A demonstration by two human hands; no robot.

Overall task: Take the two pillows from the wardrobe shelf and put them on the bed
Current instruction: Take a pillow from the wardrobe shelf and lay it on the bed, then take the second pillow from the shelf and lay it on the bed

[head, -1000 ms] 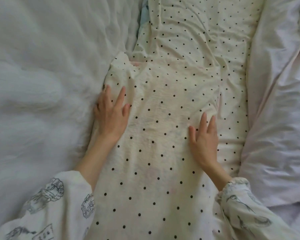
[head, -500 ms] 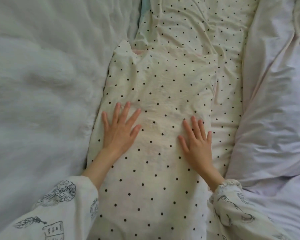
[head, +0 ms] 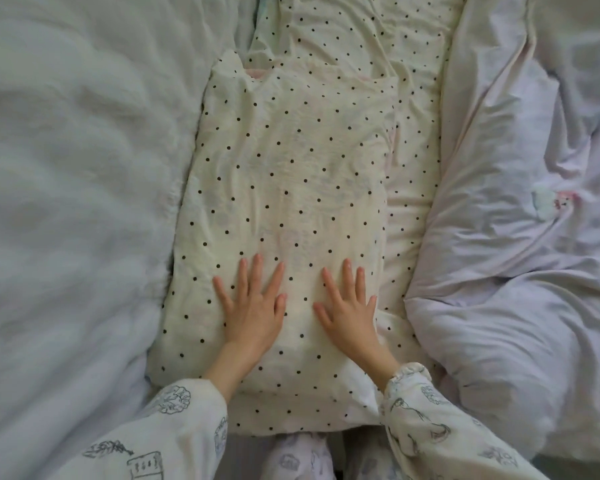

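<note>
Nearest me, my printed sleeves [head: 174, 420] come into view from below. My left hand [head: 253, 306] and right hand [head: 349, 306] lie flat on the near half of a dotted pillow [head: 284, 174], fingers spread and straight, palms down, gripping nothing. The two hands sit side by side, close but apart, both touching the pillowcase.

The pillow lies lengthwise away from me on the bed, on a dotted sheet [head: 413, 188] of the same print, so its far edge is hard to pick out. A grey-white duvet [head: 70, 188] bunches against its left side, and a pale lilac duvet [head: 520, 237] lies just beside it on the right, with a strip of sheet between.

I judge this to be the placing step: this pillow is down on the bed and I am pressing or smoothing it flat. I can't tell whether a second pillow is here; none shows apart from this one, and the wardrobe is out of view.

The next move, as I see it, calls for lifting both hands clear without dragging the case, then turning to the wardrobe shelf if a pillow remains there.
</note>
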